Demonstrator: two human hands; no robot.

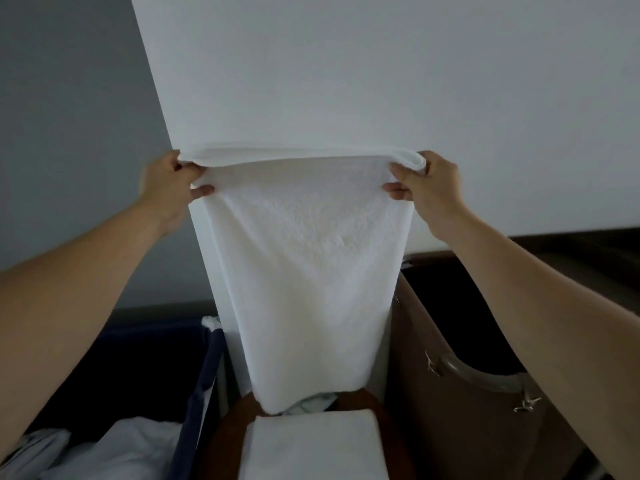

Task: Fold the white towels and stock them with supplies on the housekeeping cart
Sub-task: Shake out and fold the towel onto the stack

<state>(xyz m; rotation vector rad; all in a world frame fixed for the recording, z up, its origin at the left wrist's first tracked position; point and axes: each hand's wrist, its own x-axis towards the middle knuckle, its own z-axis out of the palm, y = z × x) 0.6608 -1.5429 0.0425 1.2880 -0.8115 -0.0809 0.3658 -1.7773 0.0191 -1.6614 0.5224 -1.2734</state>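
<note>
While the towel [304,271] hangs lengthwise in front of me, doubled over along its top edge, the thing to get right is evenness. I judge the fold will come out square only if both top corners sit level and the side edges line up. So I would pull the top edge taut between my hands, check that the hanging layers match, and then lower it flat rather than let it crumple. From the head camera, my left hand [169,188] pinches the left top corner, fingers curled over the rolled edge and the thumb pressed to the cloth from below. My right hand [429,187] does the same at the right corner, thumb pointing inward under the fold. Both are closed on the cloth and hold nothing else. The towel hangs in the air against the pale wall [381,81], its lower end near a folded towel [311,448] that lies on the brown cart top [225,431]; whether the two touch I cannot tell. To the left is a dark blue bag [197,386] with crumpled white linen [117,452] in it, and to the right is a brown bag [467,393] with metal clips.
</note>
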